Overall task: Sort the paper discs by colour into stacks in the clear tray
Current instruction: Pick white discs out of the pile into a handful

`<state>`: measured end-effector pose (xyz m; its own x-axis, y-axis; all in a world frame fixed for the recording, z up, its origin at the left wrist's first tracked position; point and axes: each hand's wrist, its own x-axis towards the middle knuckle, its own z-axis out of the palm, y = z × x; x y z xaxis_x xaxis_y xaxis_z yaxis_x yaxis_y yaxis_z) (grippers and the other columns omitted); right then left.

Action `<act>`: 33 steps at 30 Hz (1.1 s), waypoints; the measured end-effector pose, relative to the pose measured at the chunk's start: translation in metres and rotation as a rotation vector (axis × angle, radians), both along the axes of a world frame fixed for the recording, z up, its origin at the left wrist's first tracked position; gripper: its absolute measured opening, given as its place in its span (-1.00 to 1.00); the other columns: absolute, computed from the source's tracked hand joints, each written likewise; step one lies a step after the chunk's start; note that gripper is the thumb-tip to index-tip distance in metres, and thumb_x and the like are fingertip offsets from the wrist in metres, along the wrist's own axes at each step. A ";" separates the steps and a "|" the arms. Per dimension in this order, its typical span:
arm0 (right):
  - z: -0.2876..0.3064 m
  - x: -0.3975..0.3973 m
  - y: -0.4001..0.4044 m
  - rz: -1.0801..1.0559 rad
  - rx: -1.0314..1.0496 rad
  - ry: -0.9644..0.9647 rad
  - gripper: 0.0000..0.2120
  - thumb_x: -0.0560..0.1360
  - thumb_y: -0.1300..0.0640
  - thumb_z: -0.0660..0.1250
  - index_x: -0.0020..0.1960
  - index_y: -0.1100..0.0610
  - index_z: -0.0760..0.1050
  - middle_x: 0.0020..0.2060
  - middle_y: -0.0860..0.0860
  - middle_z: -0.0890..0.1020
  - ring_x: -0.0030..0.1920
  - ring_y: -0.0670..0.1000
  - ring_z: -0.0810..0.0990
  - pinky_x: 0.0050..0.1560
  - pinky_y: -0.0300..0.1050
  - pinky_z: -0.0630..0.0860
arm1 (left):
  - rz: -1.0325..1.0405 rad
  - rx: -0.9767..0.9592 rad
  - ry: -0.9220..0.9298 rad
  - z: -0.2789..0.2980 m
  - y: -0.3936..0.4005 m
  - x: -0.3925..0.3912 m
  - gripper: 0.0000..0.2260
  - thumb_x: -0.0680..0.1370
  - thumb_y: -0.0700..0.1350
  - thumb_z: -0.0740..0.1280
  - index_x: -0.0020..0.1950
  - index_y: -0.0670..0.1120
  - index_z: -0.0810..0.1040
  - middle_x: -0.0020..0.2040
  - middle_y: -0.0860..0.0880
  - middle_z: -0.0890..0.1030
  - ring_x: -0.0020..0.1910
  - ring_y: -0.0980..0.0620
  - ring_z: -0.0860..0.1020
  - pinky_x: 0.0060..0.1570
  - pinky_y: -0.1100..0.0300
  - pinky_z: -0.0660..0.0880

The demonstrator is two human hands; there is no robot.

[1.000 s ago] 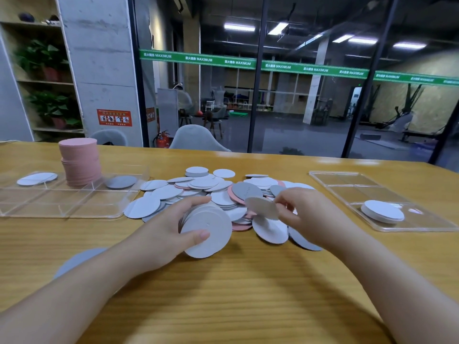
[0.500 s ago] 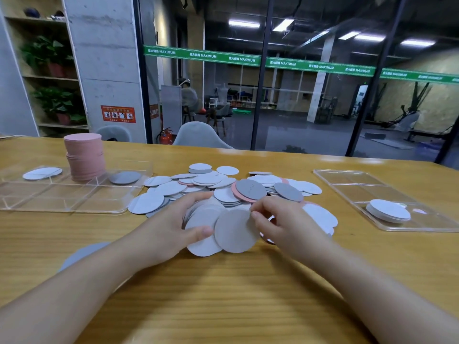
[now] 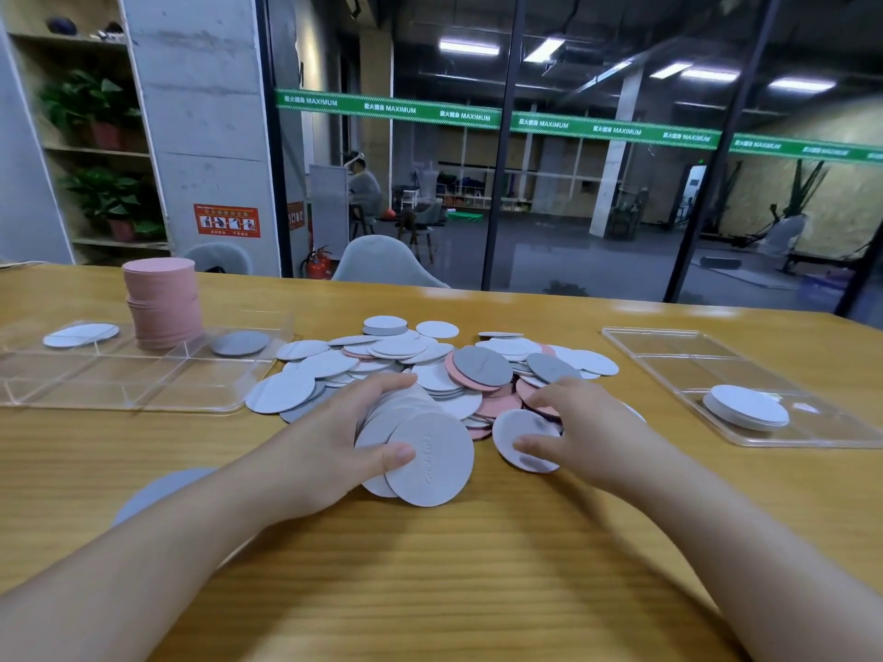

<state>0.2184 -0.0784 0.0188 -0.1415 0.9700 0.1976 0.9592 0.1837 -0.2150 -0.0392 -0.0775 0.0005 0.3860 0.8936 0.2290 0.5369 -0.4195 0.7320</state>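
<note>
Fingers and thumb of our left hand (image 3: 325, 451) curl round a fanned bunch of light grey discs (image 3: 420, 451), thumb pressed on the top one, the bunch tilted up off the wooden table (image 3: 430, 590) at its near edge. Our right hand (image 3: 583, 432) pinches a single white disc (image 3: 518, 437) between thumb and fingers, just beside that bunch; the fingertips are blurred.

Behind both hands lies the loose pile of discs (image 3: 430, 360), white, grey and pink overlapping, with one darker grey disc (image 3: 482, 367) lying on a pink one near its middle.

To our left sits a clear tray (image 3: 143, 389) with compartments. Its far row holds a tall pink stack (image 3: 162, 303) in the middle, a white disc or two (image 3: 81, 335) in the left cell, and a grey disc (image 3: 240, 343) in the right cell. The near cells hold nothing we can make out.

To our right, well apart from the pile, a second clear tray (image 3: 669, 346) carries a low white stack (image 3: 745, 407) in a near compartment.

One grey disc (image 3: 153, 494) lies on the table partly under our left forearm.
</note>
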 end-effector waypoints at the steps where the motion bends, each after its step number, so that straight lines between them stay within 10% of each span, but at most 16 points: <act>1: -0.001 0.001 0.001 -0.043 -0.020 -0.030 -0.71 0.44 -0.11 0.35 -0.14 0.12 0.47 -0.19 -0.02 0.46 -0.16 0.01 0.46 -0.32 -0.18 0.27 | 0.001 0.001 0.003 0.000 0.000 0.000 -0.54 0.47 0.04 0.40 0.17 0.47 0.26 0.14 0.37 0.42 0.08 0.45 0.41 0.04 0.42 0.37; 9: -0.002 -0.003 0.002 -0.139 -0.087 -0.156 -0.59 0.47 -0.14 0.31 -0.35 0.09 0.26 -0.37 -0.01 0.39 -0.37 -0.03 0.32 -0.43 -0.17 0.19 | 0.007 0.002 -0.001 0.000 -0.001 0.000 -0.54 0.47 0.04 0.40 0.19 0.46 0.27 0.14 0.38 0.43 0.08 0.44 0.42 0.04 0.40 0.38; 18: 0.000 -0.010 -0.004 -0.054 -0.189 0.101 -0.63 0.44 -0.01 0.41 0.18 0.03 0.39 0.10 -0.03 0.44 0.05 0.00 0.48 -0.02 -0.14 0.45 | 0.013 -0.006 -0.014 0.001 -0.002 0.001 -0.54 0.46 0.04 0.41 0.18 0.45 0.28 0.13 0.37 0.45 0.06 0.43 0.45 0.03 0.39 0.40; 26: 0.019 0.002 -0.012 0.174 -0.054 0.351 -0.90 0.47 0.13 0.39 -0.21 0.01 0.52 -0.26 -0.12 0.57 -0.25 -0.18 0.50 -0.19 -0.29 0.46 | 0.119 0.011 -0.084 -0.001 0.004 0.000 -0.56 0.45 0.02 0.43 0.21 0.34 0.34 0.11 0.38 0.43 0.10 0.31 0.47 0.11 0.26 0.43; 33: -0.006 -0.027 -0.008 0.171 0.054 0.451 -0.90 0.45 0.10 0.41 -0.10 0.02 0.48 -0.28 -0.08 0.57 -0.28 -0.12 0.51 -0.18 -0.18 0.48 | 0.061 0.034 -0.046 -0.003 0.004 0.000 -0.56 0.45 0.04 0.42 0.18 0.42 0.32 0.16 0.46 0.38 0.18 0.40 0.39 0.17 0.32 0.36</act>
<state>0.1914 -0.0867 0.0132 -0.1865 0.9271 0.3253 0.7280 0.3527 -0.5879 -0.0388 -0.0736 -0.0024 0.3197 0.9064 0.2760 0.5282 -0.4123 0.7423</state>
